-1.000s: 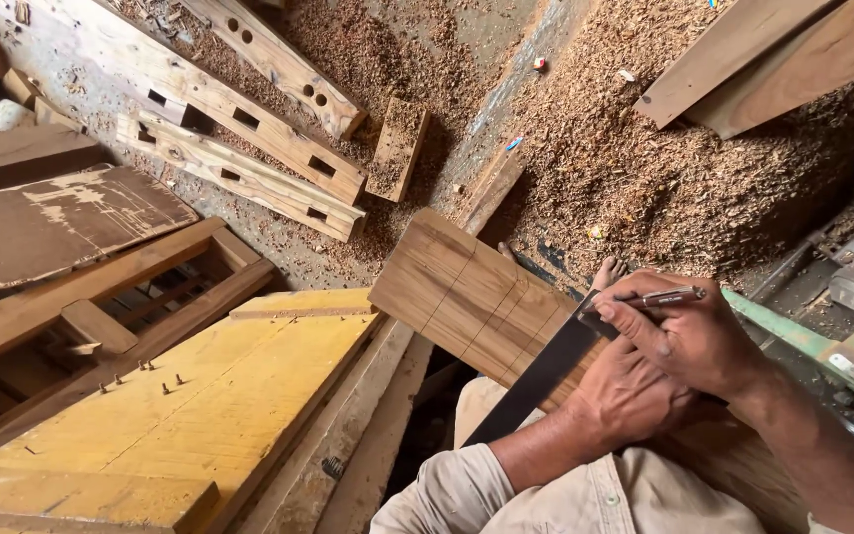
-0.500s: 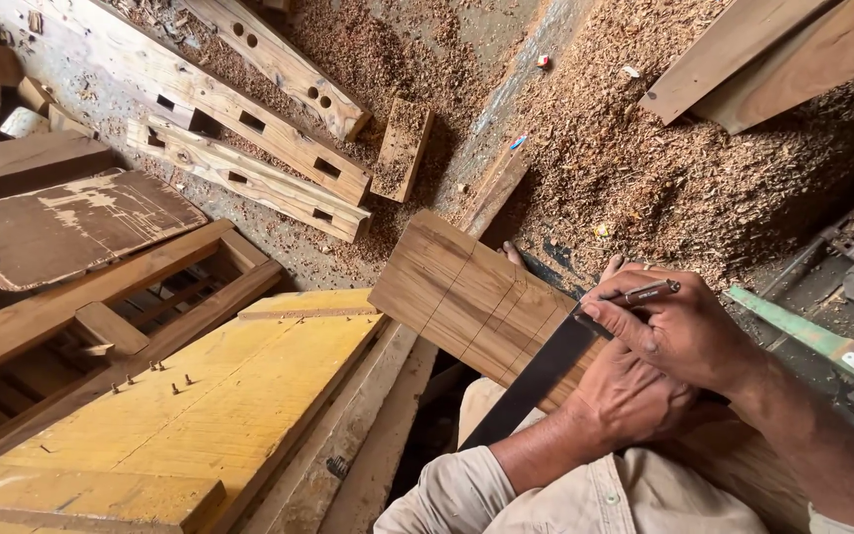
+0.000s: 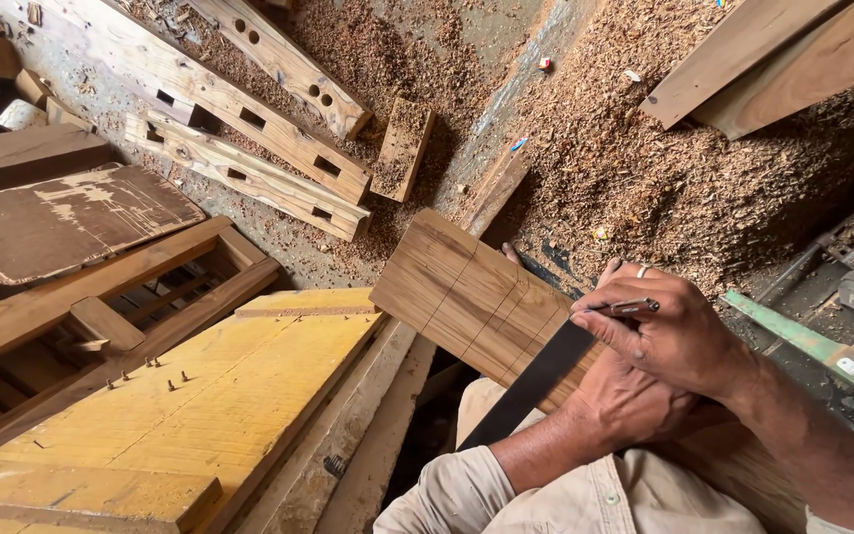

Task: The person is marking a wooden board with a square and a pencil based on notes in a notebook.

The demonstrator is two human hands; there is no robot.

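Observation:
A brown wooden plank (image 3: 462, 292) with several drawn lines across it rests over my lap. A dark metal square blade (image 3: 536, 381) lies across the plank. My left hand (image 3: 630, 400) presses down on the square's stock and the plank. My right hand (image 3: 669, 336) holds a pen (image 3: 625, 308) with its tip at the blade's far edge, against the plank's surface.
A yellow wooden panel (image 3: 200, 396) lies to the left, beside a wooden frame (image 3: 101, 316). Mortised beams (image 3: 249, 148) lie on the floor beyond. Wood shavings (image 3: 644, 158) pile at the right, with boards (image 3: 753, 59) leaning on them. A green machine (image 3: 842, 346) stands at the right.
My right hand has slid the pen leftward and slightly down along the square's blade. The left hand and the square have stayed put.

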